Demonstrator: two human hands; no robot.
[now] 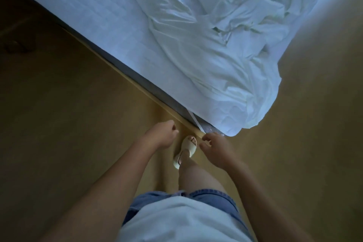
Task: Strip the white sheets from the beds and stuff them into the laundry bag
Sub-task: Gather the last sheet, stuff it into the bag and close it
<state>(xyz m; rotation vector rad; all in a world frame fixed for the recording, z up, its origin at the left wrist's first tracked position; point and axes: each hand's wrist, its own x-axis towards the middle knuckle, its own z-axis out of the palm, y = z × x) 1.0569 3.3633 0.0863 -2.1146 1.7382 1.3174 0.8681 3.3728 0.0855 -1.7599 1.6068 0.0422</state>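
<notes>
At the bed's corner, both my hands empty.

My left hand [163,133] and right hand [214,147] hover with fingers loosely curled, holding nothing, just short of the wooden bed rail [137,86]. The white sheet [225,49] lies crumpled on the right half of the mattress [88,6], spilling over the near corner. My sandal [189,146] stands on the tan floor [59,124] between my hands, beside the rail.
</notes>
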